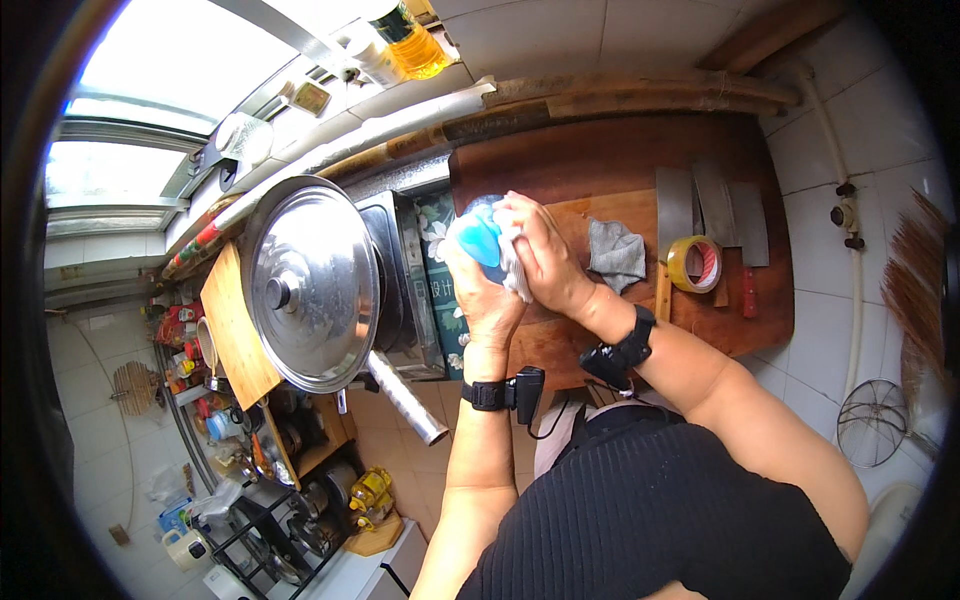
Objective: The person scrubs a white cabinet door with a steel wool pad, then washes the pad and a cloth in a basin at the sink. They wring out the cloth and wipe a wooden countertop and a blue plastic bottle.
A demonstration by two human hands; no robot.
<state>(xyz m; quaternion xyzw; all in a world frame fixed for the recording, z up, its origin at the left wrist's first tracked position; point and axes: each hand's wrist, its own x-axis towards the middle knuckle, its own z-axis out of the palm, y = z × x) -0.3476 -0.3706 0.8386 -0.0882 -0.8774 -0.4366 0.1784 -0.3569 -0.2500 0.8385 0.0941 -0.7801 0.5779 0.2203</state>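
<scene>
My left hand (480,304) grips a blue rounded object (478,234), perhaps a plastic container, above the left edge of the wooden board (600,161). Against the object's right side, my right hand (541,251) presses a bunched whitish cloth (514,262). The fingers hide much of the object. A grey cloth (616,253) lies on the board to the right of my hands. Beyond it are a roll of yellow tape (694,264) and several knives with broad metal blades (675,210).
Left of my hands stands a large pan with a domed metal lid (311,285) on the stove (397,262), its metal handle (407,397) pointing towards me. Pipes (570,105) run along the wall. An oil bottle (412,45) stands by the window. Shelves with cookware are at lower left.
</scene>
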